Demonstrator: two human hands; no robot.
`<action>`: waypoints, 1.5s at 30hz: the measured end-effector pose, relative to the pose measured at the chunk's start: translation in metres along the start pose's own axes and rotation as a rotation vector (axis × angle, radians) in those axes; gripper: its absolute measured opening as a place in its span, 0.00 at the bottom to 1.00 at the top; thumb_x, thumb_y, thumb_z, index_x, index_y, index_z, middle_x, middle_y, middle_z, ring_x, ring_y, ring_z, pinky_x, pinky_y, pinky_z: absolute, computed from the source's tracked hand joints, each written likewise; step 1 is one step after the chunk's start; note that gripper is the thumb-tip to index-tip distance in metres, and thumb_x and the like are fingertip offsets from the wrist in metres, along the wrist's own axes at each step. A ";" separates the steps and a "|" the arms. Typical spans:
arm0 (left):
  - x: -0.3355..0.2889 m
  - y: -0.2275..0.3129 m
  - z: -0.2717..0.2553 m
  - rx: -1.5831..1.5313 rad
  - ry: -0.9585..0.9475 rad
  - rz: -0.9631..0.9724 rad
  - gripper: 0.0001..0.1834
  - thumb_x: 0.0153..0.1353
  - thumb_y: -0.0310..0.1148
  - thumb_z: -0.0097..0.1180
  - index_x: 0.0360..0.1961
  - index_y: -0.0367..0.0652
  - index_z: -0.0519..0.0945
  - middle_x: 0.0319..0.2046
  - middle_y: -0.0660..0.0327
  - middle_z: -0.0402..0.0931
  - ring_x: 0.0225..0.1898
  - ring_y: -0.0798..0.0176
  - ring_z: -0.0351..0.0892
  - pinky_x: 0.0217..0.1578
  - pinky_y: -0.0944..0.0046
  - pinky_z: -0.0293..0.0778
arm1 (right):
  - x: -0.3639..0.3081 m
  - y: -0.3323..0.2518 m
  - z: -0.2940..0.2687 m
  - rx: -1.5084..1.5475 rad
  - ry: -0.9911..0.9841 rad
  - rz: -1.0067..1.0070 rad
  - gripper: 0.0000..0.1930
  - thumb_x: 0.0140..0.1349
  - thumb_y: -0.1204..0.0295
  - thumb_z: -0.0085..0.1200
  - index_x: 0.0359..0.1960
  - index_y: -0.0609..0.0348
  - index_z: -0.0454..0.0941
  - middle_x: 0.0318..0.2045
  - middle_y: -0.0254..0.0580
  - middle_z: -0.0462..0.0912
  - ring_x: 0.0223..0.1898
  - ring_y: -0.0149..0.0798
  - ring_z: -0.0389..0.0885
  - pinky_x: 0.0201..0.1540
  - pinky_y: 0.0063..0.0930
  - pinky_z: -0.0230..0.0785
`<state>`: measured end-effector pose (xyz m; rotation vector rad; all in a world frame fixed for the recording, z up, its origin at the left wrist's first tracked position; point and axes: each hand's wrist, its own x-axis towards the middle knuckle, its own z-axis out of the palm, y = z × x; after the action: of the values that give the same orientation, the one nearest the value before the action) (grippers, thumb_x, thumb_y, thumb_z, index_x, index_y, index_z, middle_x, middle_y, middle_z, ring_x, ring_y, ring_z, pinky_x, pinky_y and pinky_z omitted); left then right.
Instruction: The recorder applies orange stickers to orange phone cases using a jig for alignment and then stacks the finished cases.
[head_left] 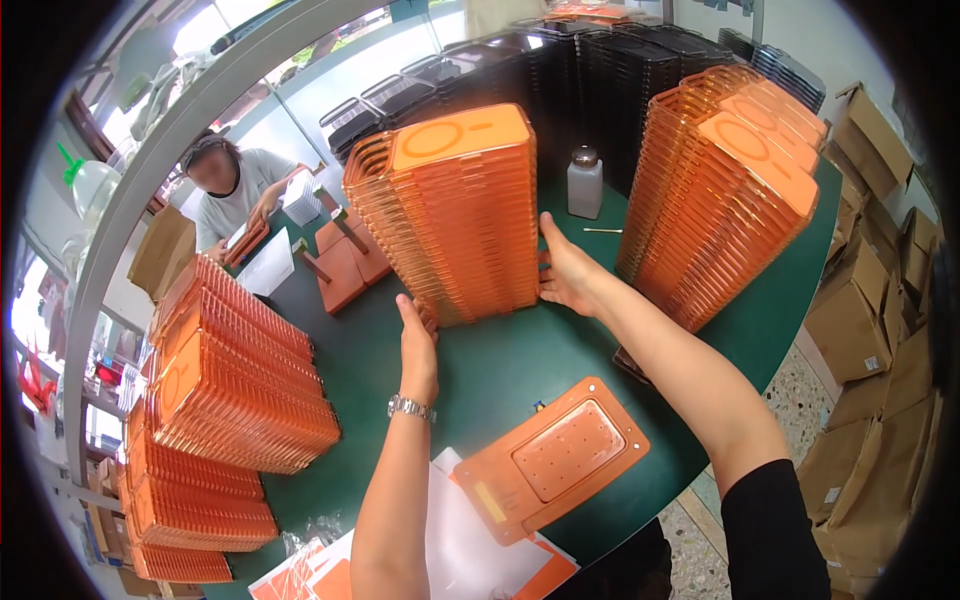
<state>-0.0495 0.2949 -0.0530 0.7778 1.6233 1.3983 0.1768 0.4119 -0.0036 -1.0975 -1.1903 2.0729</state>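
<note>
A tall stack of orange, clear-edged phone cases (470, 220) stands on the green table in front of me, its top case showing a ring outline. My left hand (418, 345), with a metal watch on the wrist, grips the stack's lower left side; its fingers are partly hidden behind the cases. On the right side, my right hand (572, 268) presses its fingers against the stack's edge, thumb upward. The two hands hold the stack between them. Closer to me lies an orange plate (555, 455) with a recessed, perforated rectangle.
Orange case stacks stand at right (720, 200) and left (245, 390). Black case stacks (620, 75) line the back. A pump bottle (584, 183) and a brown block fixture (345, 262) flank the held stack. Cardboard boxes (850, 320) lie right. Across the table sits a co-worker (250, 185).
</note>
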 end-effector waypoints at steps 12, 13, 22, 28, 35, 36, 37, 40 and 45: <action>-0.005 0.021 0.011 -0.018 0.008 0.011 0.52 0.71 0.73 0.22 0.78 0.40 0.50 0.77 0.42 0.50 0.78 0.44 0.49 0.75 0.48 0.43 | 0.078 -0.018 0.010 -0.090 -0.008 -0.126 0.43 0.74 0.33 0.18 0.76 0.53 0.58 0.71 0.44 0.67 0.70 0.43 0.65 0.74 0.43 0.51; -0.003 0.021 0.009 -0.014 0.017 0.014 0.52 0.71 0.73 0.22 0.78 0.40 0.50 0.77 0.42 0.50 0.78 0.44 0.49 0.75 0.48 0.43 | 0.080 -0.020 0.013 -0.102 -0.010 -0.138 0.44 0.74 0.33 0.18 0.76 0.53 0.58 0.71 0.44 0.67 0.70 0.43 0.64 0.74 0.43 0.51; 0.021 0.016 0.003 -0.094 0.013 0.019 0.55 0.67 0.78 0.27 0.78 0.43 0.52 0.75 0.42 0.51 0.77 0.44 0.51 0.76 0.48 0.42 | 0.117 -0.017 0.005 -0.148 -0.182 -0.174 0.47 0.69 0.29 0.13 0.81 0.45 0.38 0.81 0.48 0.38 0.81 0.53 0.31 0.78 0.59 0.25; 0.015 0.035 -0.008 0.029 0.170 -0.013 0.53 0.68 0.77 0.27 0.79 0.43 0.52 0.77 0.45 0.49 0.77 0.48 0.51 0.72 0.53 0.51 | 0.092 -0.047 0.022 -0.038 0.108 -0.406 0.55 0.64 0.23 0.25 0.80 0.54 0.43 0.80 0.54 0.43 0.80 0.55 0.41 0.75 0.66 0.33; 0.026 0.163 0.002 0.075 0.192 0.578 0.38 0.79 0.56 0.32 0.76 0.35 0.56 0.74 0.47 0.60 0.72 0.55 0.63 0.71 0.59 0.57 | 0.060 -0.123 0.037 0.033 0.101 -0.820 0.48 0.68 0.27 0.30 0.77 0.50 0.54 0.76 0.51 0.56 0.73 0.53 0.58 0.71 0.60 0.49; 0.016 0.183 0.007 0.074 0.198 0.570 0.38 0.79 0.56 0.32 0.76 0.35 0.56 0.74 0.47 0.60 0.72 0.55 0.63 0.71 0.59 0.57 | 0.063 -0.126 0.038 0.031 0.097 -0.811 0.48 0.68 0.27 0.30 0.77 0.50 0.54 0.76 0.51 0.56 0.73 0.53 0.58 0.71 0.60 0.49; 0.008 0.199 0.018 0.198 0.177 0.535 0.38 0.77 0.57 0.35 0.76 0.38 0.56 0.75 0.51 0.58 0.72 0.53 0.63 0.70 0.55 0.59 | 0.065 -0.132 0.035 -0.058 0.105 -0.765 0.44 0.70 0.29 0.29 0.74 0.51 0.61 0.71 0.47 0.63 0.69 0.49 0.62 0.68 0.58 0.52; 0.056 0.202 -0.010 0.447 0.206 0.736 0.33 0.77 0.54 0.39 0.71 0.40 0.66 0.68 0.52 0.67 0.64 0.54 0.70 0.63 0.56 0.65 | 0.068 -0.132 0.057 -0.126 0.091 -0.701 0.39 0.73 0.33 0.29 0.66 0.51 0.71 0.62 0.41 0.74 0.63 0.42 0.68 0.65 0.55 0.55; 0.070 0.183 -0.009 0.255 0.212 0.934 0.30 0.77 0.48 0.42 0.64 0.31 0.74 0.47 0.53 0.82 0.50 0.62 0.78 0.54 0.62 0.71 | 0.066 -0.129 0.057 -0.136 0.157 -0.684 0.37 0.74 0.35 0.29 0.62 0.51 0.75 0.56 0.38 0.79 0.60 0.38 0.71 0.64 0.55 0.56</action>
<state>-0.1013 0.3856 0.1134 1.7343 1.6846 1.9610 0.0971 0.4975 0.0992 -0.7424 -1.3953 1.3776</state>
